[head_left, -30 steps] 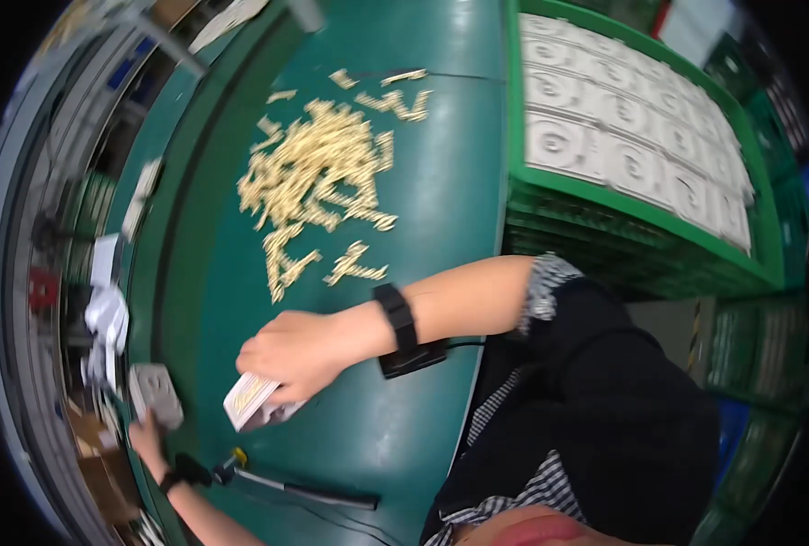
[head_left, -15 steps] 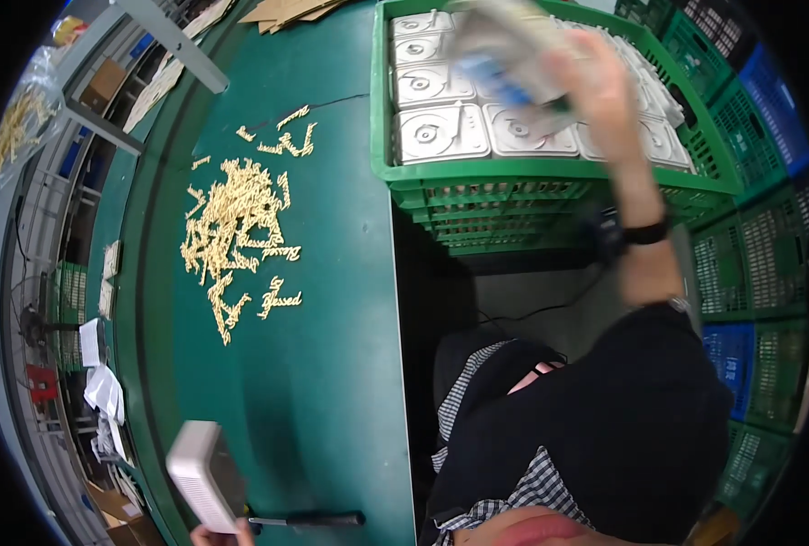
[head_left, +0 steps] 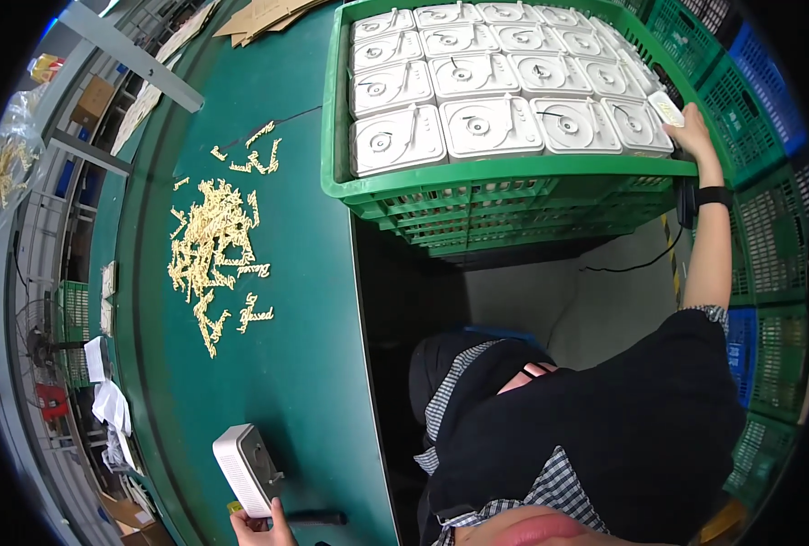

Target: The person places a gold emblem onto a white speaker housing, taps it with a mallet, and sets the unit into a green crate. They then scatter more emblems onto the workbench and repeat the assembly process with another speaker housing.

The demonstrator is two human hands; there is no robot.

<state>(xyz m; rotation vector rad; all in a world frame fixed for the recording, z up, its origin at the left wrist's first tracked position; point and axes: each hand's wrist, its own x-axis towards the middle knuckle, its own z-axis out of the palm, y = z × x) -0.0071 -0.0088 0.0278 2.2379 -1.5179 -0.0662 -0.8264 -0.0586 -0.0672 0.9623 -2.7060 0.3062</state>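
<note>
Both my hands busy across the green desk [head_left: 268, 364]

My right hand [head_left: 693, 136] at two o'clock has its fingers clenched on a small white part [head_left: 666, 109] over the green crate [head_left: 513, 177] of white units; best set it flat in its slot. At seven o'clock my left hand [head_left: 263, 526] grasps a white plastic housing [head_left: 245, 469]; loose tan pieces [head_left: 213, 246] lie at ten o'clock

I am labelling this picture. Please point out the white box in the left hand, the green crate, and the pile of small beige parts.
white box [head_left: 245, 469]: head view, its broad face.
green crate [head_left: 504, 175]: head view, near rim.
beige parts [head_left: 211, 238]: head view, pile's middle.
</note>
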